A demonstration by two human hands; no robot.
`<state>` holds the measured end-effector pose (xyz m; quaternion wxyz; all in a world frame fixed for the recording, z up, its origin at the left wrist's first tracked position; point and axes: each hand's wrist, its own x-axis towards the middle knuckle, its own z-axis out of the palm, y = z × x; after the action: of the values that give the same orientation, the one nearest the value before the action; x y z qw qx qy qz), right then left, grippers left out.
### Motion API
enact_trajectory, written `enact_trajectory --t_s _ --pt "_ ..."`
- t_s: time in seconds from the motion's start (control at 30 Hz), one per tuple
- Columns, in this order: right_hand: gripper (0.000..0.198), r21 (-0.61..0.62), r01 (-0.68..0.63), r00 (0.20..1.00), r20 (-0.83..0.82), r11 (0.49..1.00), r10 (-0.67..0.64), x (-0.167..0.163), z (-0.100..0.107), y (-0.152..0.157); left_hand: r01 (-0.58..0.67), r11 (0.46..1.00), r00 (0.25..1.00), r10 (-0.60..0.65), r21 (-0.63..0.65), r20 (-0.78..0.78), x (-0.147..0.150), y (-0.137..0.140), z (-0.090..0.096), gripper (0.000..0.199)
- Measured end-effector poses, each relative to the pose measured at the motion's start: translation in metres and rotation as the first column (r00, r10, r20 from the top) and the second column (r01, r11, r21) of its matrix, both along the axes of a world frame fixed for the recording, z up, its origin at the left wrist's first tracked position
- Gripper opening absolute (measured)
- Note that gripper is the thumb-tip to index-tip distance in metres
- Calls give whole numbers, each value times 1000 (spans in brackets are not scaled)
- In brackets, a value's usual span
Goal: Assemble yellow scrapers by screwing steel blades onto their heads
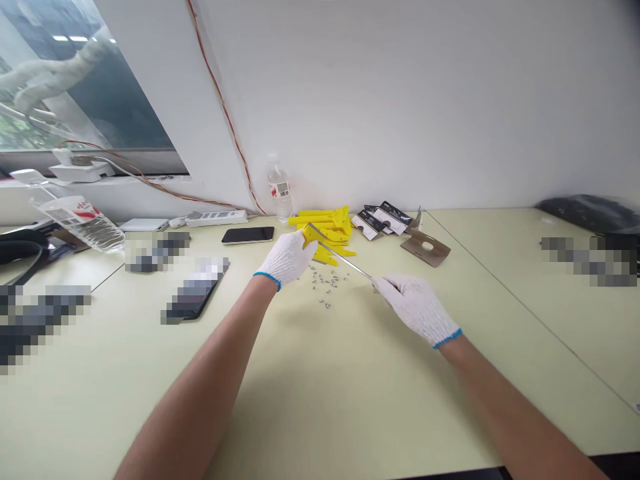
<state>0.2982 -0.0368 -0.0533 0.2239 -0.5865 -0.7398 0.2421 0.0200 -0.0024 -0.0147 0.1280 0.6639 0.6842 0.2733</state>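
Note:
My left hand point(289, 257), in a white knitted glove with a blue cuff, is closed on a yellow plastic piece point(311, 233). From that piece a thin silvery metal strip point(346, 259) slants down to my right hand point(417, 308), gloved alike, whose fingers pinch its near end. Whether the strip is fixed to the yellow piece cannot be made out. Below the strip, small silver screw-like parts point(328, 283) lie scattered on the table. Behind my left hand is a pile of yellow plastic pieces point(337, 220), some with a metal edge.
Black-and-white cards point(393, 217) and a brown piece of packaging point(426, 249) lie right of the pile. A water bottle point(280, 190) stands by the wall. Phones point(247, 235), a power strip point(217, 217) and a tilted bottle point(75, 212) are leftward. A black bag point(590, 212) sits far right.

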Motion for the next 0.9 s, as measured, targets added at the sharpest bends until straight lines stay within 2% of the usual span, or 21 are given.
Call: enact_trajectory --t_s 0.1,0.17,0.23,0.3,0.37,0.43,0.47,0.53,0.57,0.63,0.73,0.8,0.9 --pt "55 -220 -12 990 -137 975 -18 0 5 0 7 1000 1000 -7 -8 -9 1 -1 2 21" --pt "57 -379 -29 968 -240 925 -69 1 9 -1 25 1000 999 -25 -6 -31 1 -2 4 21" --pt "58 -511 -99 933 -346 854 -99 1 13 -3 49 999 997 -49 8 -66 1 -2 6 21" --pt "56 -571 -190 898 -429 798 -93 2 17 -5 66 998 994 -63 21 -87 1 -2 6 22" --pt "50 -569 -198 901 -426 798 -80 1 18 -5 57 998 994 -54 26 -91 0 -1 6 21" --pt "43 -489 -93 945 -317 867 -78 -1 16 -3 28 999 997 -26 20 -76 -1 0 4 21" --pt "40 -404 -26 966 -246 914 -81 -1 14 -2 16 1000 998 -15 14 -65 -2 1 3 21" --pt "37 -159 61 989 -126 985 -82 -2 6 2 4 1000 999 -3 13 -51 -4 2 2 23" --pt "37 -27 72 995 -73 997 -74 -2 2 3 4 1000 999 -3 19 -48 -5 3 1 24" --pt "40 182 53 998 25 982 -58 -2 -7 4 9 999 999 -7 42 -50 -6 3 0 23" --pt "43 340 3 989 136 941 -52 -2 -15 2 10 998 999 -7 67 -43 -6 2 1 20" --pt "44 365 -40 988 155 930 -18 -2 -16 0 19 998 999 -16 62 -43 -5 1 1 21" --pt "46 305 -85 990 133 949 46 -1 -12 -1 38 999 999 -37 19 -36 -4 0 2 23"
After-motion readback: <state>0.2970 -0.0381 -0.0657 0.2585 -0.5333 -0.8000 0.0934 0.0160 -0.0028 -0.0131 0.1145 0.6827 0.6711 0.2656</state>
